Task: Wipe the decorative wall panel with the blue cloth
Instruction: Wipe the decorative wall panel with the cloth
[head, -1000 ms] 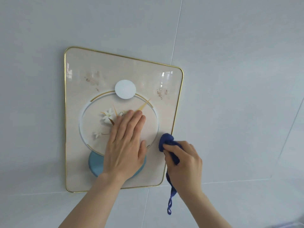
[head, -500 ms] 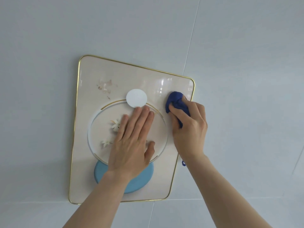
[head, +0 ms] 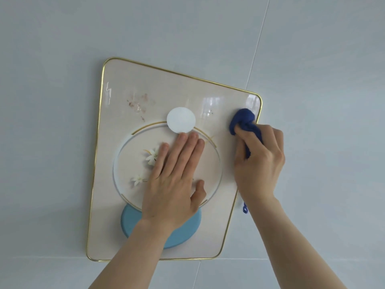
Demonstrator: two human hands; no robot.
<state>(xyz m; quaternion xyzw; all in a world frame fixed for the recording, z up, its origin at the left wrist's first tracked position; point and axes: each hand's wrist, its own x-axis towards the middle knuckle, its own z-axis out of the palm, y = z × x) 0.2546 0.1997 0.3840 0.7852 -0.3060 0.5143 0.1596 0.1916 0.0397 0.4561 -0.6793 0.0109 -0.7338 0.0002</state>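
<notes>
The decorative wall panel [head: 125, 80] is cream with a thin gold rim, a white disc, a ring with small white flowers and a light blue disc low down. Reddish smudges [head: 138, 103] mark its upper left, and a few faint specks [head: 210, 112] sit right of the white disc. My left hand [head: 175, 180] lies flat on the ring, fingers spread slightly. My right hand [head: 259, 157] grips the bunched dark blue cloth [head: 242, 119] and presses it on the panel's upper right corner. A cloth tail [head: 245, 208] hangs below my wrist.
The panel hangs on a pale grey tiled wall [head: 323, 80] with thin grout lines running up at the right and across below the panel.
My right hand carried the cloth from the panel's lower right edge up to the upper right, then further right toward the corner. The stain there has nearly gone. My left hand stayed flat.
</notes>
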